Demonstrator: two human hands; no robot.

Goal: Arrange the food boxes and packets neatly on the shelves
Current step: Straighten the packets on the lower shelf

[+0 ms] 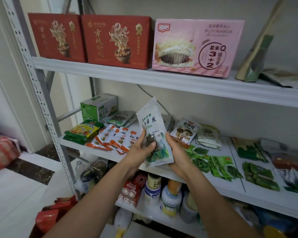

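1. The middle shelf (228, 148) carries scattered packets (110, 138).
2. The white packet (153, 124) is held upright above the shelf front, label toward the viewer, probably for reading.
3. The left hand (141, 148) and right hand (175, 152) both grip its lower half.

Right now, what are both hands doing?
Left hand: grips the white-and-green plastic food packet.
Right hand: grips the same packet.
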